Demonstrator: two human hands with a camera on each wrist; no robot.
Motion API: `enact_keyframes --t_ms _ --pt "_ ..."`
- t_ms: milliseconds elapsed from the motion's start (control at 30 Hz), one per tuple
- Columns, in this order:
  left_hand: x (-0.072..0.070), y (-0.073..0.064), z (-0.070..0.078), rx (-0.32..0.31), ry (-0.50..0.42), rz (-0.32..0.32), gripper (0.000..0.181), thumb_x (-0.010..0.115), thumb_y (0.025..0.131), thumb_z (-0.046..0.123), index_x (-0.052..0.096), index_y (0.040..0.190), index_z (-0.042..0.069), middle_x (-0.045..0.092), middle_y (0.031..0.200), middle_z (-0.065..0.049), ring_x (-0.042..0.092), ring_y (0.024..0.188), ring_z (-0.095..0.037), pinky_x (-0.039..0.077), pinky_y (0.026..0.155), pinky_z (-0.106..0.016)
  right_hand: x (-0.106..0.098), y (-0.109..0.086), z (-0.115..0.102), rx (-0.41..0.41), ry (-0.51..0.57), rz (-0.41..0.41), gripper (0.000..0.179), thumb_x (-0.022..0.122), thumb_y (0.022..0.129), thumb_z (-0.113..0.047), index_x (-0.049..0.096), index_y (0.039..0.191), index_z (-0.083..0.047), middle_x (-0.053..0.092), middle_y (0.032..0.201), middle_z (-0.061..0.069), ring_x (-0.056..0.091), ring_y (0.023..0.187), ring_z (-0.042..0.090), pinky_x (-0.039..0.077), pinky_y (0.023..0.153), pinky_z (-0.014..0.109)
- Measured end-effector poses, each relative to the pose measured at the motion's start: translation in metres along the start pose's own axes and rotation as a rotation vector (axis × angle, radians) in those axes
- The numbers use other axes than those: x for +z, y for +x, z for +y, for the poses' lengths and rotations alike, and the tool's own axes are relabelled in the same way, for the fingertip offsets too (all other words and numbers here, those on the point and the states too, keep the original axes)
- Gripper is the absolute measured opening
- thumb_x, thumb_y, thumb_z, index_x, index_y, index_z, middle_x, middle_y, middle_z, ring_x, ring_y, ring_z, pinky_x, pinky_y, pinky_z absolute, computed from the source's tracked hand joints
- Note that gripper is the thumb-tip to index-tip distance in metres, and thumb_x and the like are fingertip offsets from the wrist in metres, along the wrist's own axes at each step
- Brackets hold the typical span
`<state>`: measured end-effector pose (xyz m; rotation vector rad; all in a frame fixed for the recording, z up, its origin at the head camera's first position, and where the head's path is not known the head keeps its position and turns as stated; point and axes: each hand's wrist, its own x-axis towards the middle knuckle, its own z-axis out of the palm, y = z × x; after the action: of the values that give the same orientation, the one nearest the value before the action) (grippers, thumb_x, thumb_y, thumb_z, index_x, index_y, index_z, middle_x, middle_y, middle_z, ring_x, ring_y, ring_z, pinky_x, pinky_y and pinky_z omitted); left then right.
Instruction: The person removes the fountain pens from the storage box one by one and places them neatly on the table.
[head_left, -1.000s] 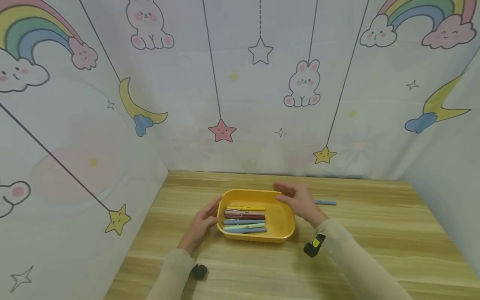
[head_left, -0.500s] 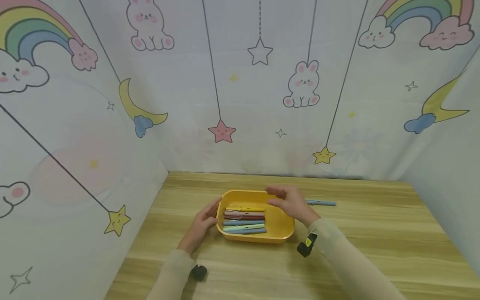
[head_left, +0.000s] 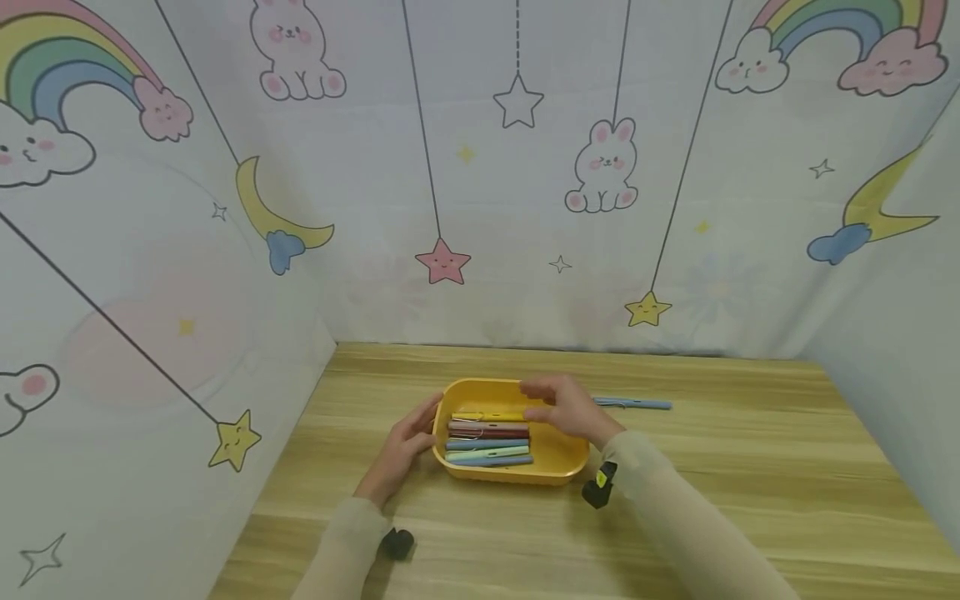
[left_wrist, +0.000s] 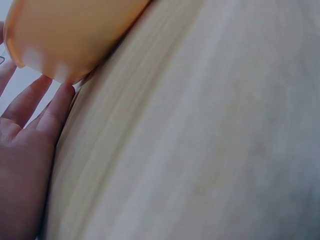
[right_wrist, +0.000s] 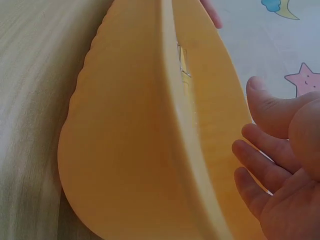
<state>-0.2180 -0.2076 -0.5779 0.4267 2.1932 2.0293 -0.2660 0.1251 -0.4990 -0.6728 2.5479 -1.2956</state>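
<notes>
A yellow plastic basket (head_left: pixel 517 478) stands on the table with several clipped pens lying side by side in its left part. Among them are a yellow pen (head_left: pixel 487 416), a dark red pen (head_left: pixel 506 434) and a mint green pen (head_left: pixel 495 454). My left hand (head_left: pixel 401 454) rests against the basket's left end, its fingertips (left_wrist: pixel 65 92) fairly straight on the outer wall. Over the right part of the basket hovers my right hand (head_left: pixel 570 408), its loosely bent fingers (right_wrist: pixel 257 160) holding nothing. A blue pen (head_left: pixel 637 404) lies on the table just right of that hand.
The wood-grain table (head_left: pixel 712 500) is bounded at the back and sides by white cloth walls (head_left: pixel 525 317) printed with stars, rabbits and rainbows. A small black wrist camera (head_left: pixel 600 486) hangs at the right sleeve, another black device (head_left: pixel 398 544) at the left.
My right hand has moved left over the basket toward the yellow pen, uncovering more of the blue pen on the table. The left hand and the basket stay in place.
</notes>
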Motion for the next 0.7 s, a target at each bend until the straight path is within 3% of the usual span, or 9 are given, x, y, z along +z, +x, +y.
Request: enact_keyframes --t_ms 433,700 --pt "0.000 0.001 0.001 0.008 0.007 0.007 0.070 0.055 0.098 -0.001 0.039 0.164 0.019 0.040 0.167 -0.011 0.036 0.154 -0.030 0.037 0.112 -0.016 0.006 0.004 0.004 0.032 -0.020 -0.035 0.049 0.076 0.096 -0.009 0.065 0.143 -0.006 0.067 0.143 0.010 0.062 0.134 0.032 0.047 0.113 0.051" --pt "0.002 -0.002 0.005 -0.027 0.034 0.019 0.070 0.055 0.098 0.003 0.039 0.164 0.021 0.041 0.167 -0.008 0.036 0.155 -0.028 0.037 0.111 -0.015 0.011 0.007 0.001 0.016 -0.014 -0.063 0.048 0.073 0.097 -0.007 0.062 0.144 -0.001 0.066 0.143 0.014 0.062 0.133 0.034 0.049 0.110 0.051"
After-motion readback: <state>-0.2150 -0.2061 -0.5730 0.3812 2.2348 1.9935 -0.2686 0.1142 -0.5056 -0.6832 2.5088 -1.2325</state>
